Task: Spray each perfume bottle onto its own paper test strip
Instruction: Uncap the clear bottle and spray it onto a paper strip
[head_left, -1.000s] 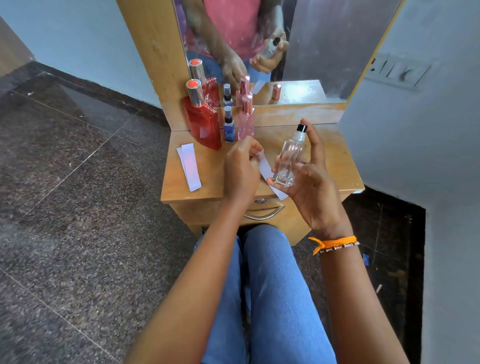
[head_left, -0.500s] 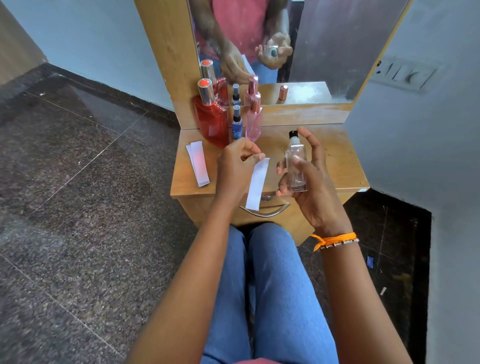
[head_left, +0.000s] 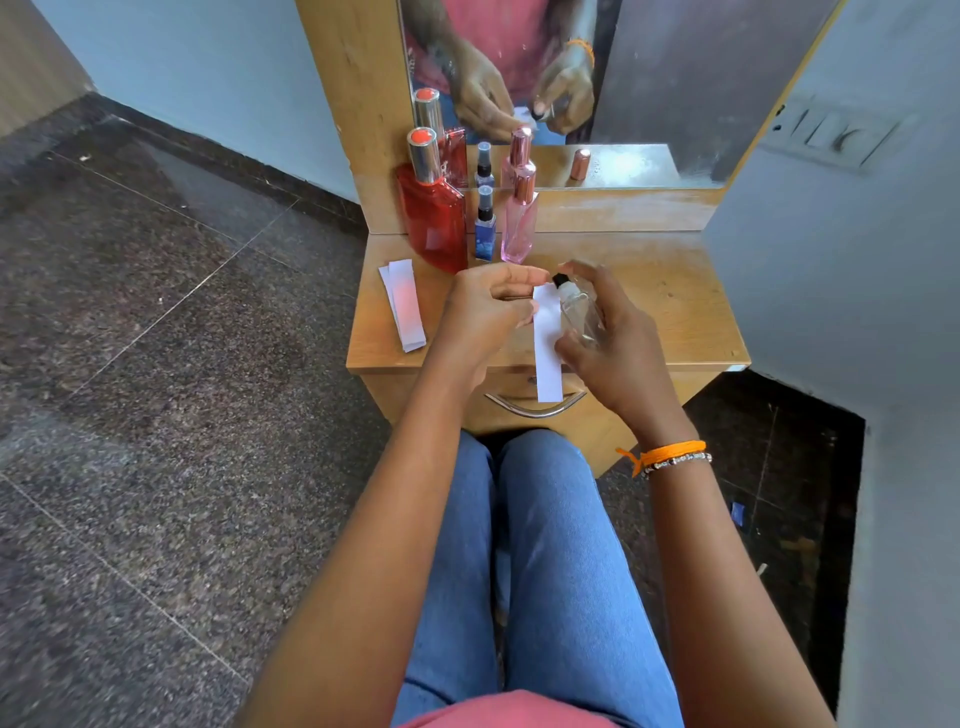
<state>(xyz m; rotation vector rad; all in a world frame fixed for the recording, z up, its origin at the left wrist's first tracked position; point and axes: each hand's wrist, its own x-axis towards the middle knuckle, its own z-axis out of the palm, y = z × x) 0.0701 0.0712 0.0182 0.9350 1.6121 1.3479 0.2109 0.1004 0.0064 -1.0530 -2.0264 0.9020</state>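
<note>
Left hand: grip pinches top of paper strip; strip hangs over the bench front edge
Right hand: grip wraps clear bottle; nozzle beside strip
Writing: none readable on bottles

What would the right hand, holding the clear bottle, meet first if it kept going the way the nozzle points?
Probably the paper strip pinched in the left hand: the right hand tilts the clear bottle leftward, its black nozzle right beside the strip's top. Depth is unclear.

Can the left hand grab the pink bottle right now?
Probably not yet. The left hand is pinching the paper strip, so it is busy. The pink bottle stands just beyond it with nothing in between.
</note>
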